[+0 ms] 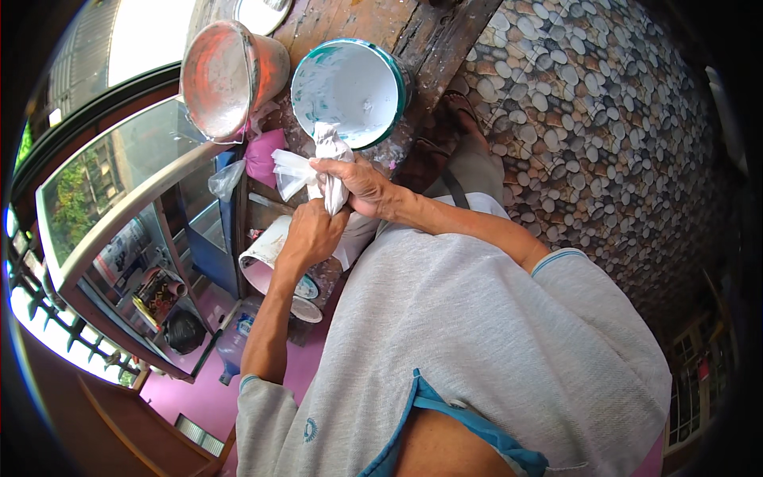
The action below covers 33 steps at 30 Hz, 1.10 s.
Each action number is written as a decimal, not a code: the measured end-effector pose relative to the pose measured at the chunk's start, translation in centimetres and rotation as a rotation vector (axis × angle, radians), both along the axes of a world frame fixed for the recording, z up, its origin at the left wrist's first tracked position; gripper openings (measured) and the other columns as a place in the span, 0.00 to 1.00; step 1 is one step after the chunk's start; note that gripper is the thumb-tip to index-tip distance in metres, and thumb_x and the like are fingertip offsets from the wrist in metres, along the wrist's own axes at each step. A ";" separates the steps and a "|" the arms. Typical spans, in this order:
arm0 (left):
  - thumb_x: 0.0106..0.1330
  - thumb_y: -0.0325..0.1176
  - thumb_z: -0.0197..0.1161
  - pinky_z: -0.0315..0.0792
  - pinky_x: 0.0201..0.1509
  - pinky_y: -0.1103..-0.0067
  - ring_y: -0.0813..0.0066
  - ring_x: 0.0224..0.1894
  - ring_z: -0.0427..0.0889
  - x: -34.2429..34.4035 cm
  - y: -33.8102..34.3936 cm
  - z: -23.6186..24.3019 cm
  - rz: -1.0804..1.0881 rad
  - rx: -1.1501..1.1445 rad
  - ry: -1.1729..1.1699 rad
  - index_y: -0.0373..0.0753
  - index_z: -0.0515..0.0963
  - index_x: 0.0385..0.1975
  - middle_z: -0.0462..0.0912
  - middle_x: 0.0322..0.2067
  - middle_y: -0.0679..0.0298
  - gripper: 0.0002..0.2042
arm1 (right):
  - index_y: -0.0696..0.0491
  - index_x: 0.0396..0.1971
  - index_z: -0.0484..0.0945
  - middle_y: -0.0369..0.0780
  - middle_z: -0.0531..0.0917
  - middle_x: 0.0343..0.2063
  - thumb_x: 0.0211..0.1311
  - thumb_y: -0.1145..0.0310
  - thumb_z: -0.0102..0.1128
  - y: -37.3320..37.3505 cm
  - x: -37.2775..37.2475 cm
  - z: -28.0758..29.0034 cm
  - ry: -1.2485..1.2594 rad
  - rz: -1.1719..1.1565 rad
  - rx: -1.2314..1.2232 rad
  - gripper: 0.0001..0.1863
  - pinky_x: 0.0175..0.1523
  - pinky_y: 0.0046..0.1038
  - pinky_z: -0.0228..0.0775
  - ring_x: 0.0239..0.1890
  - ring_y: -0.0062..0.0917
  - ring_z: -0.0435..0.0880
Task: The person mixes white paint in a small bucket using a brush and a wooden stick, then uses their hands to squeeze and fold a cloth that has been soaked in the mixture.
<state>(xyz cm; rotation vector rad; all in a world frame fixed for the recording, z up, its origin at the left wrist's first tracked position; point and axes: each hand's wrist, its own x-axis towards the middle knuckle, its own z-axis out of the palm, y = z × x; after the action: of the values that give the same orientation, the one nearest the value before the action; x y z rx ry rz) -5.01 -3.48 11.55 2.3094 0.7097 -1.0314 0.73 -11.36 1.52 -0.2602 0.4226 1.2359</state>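
Observation:
A bunched white plastic bag is gripped in front of my chest, just on the near side of a white bucket with a teal rim. My right hand is closed round its middle, thumb pointing left. Just below, the fingers of my left hand are closed on the twisted lower part. A thin translucent flap sticks out to the left. What the bag contains is hidden. The bucket stands with its mouth toward me, its inside smeared with white and some teal.
A tilted orange bucket caked with grey stands left of the white one on the stained wooden bench. A pink bag lies below it. A white pail is by my left forearm. A glass cabinet stands at the left.

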 end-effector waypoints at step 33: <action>0.59 0.38 0.56 0.68 0.37 0.54 0.37 0.30 0.76 0.8 -0.5 0.5 0.027 0.044 0.092 0.25 0.75 0.27 0.76 0.23 0.37 0.16 | 0.57 0.33 0.75 0.37 0.77 0.25 0.52 0.69 0.62 0.9 -0.4 -0.6 0.303 0.096 -0.054 0.11 0.32 0.25 0.71 0.24 0.23 0.77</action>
<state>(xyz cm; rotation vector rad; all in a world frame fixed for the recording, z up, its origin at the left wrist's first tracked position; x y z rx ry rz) -4.23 -3.96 12.03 2.2948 0.8049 -1.1263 0.31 -10.50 0.90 -0.1398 0.7121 1.3650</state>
